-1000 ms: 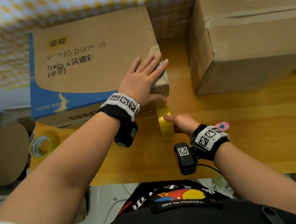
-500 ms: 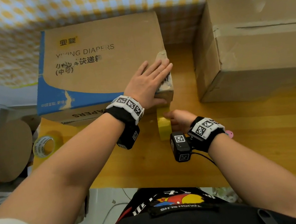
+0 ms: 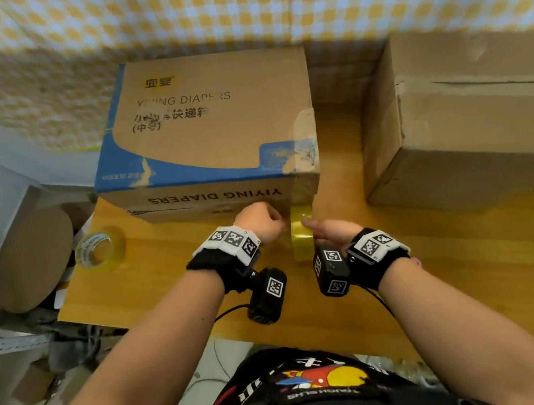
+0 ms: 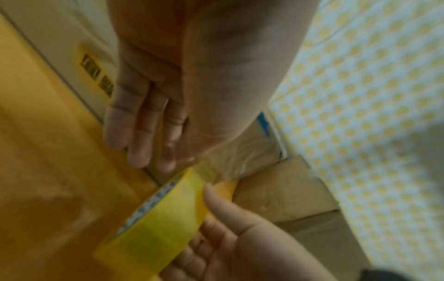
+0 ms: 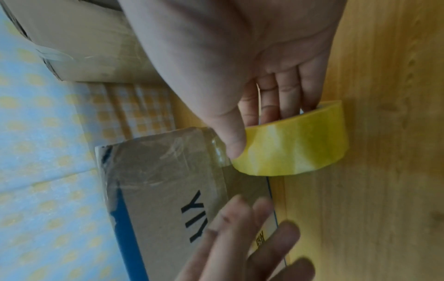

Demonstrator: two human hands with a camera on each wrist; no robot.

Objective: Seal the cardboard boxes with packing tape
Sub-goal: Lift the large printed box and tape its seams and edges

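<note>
The printed diaper box (image 3: 212, 123) stands on the wooden table (image 3: 475, 258), with clear tape (image 5: 168, 157) running down its near right corner. My right hand (image 3: 329, 231) grips a yellow tape roll (image 3: 301, 238) on edge at the foot of that corner, thumb on the outside and fingers in the core (image 5: 293, 146). A clear strip (image 4: 228, 157) stretches from the roll (image 4: 156, 218) to the box. My left hand (image 3: 259, 220) lies with straight fingers (image 5: 240, 237) against the box's front face, just left of the roll.
A second, plain cardboard box (image 3: 474, 136) stands to the right, with a gap of bare table between the two. A spare tape roll (image 3: 101, 251) lies at the table's left edge. A checked cloth (image 3: 263, 1) hangs behind. Cardboard and clutter sit off the table's left side.
My left hand has come off the box top and dropped to its front face. My right hand has brought the roll forward against the box's lower corner.
</note>
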